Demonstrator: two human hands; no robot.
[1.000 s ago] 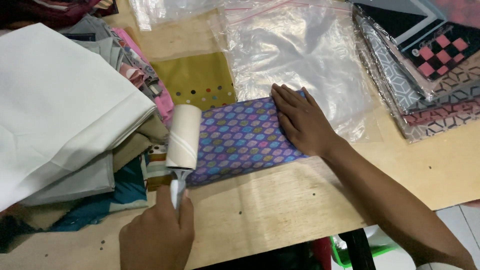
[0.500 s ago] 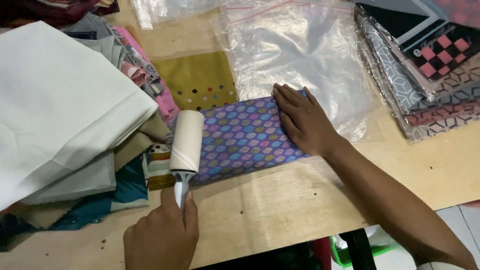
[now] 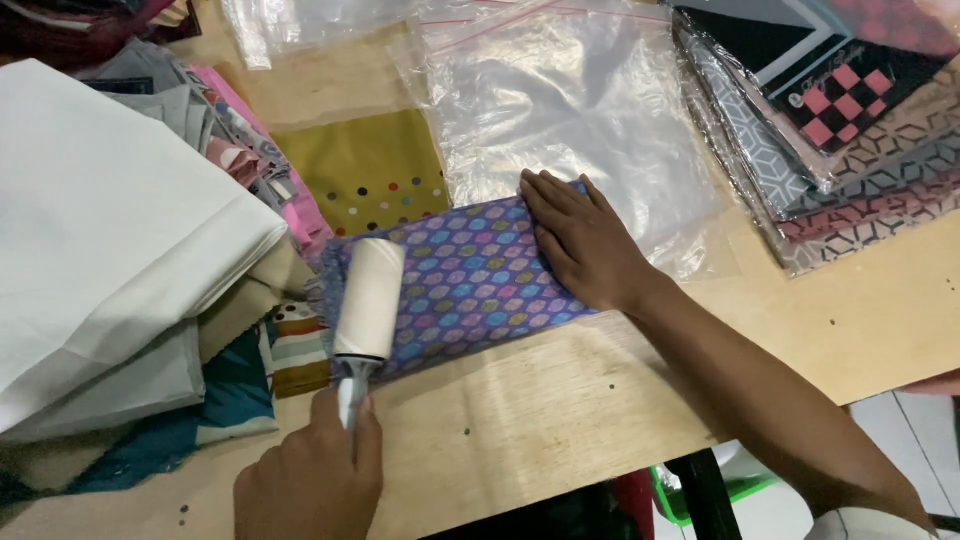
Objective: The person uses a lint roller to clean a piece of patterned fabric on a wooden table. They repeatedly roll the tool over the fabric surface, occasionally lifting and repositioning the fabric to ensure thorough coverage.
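Left hand [image 3: 305, 485] grip closed round the handle of the lint roller [image 3: 367, 300], roller lying on the left end of the folded purple patterned cloth [image 3: 470, 280]. Right hand [image 3: 585, 245] flat, fingers spread, pinning the cloth's right end to the wooden surface [image 3: 560, 400]. Risk: sticky roller drags or bunches the fringe edge if right-hand pressure eases.

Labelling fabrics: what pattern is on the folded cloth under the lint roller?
Purple folded cloth with rows of multicoloured hexagon-like dots; head view, the only one.
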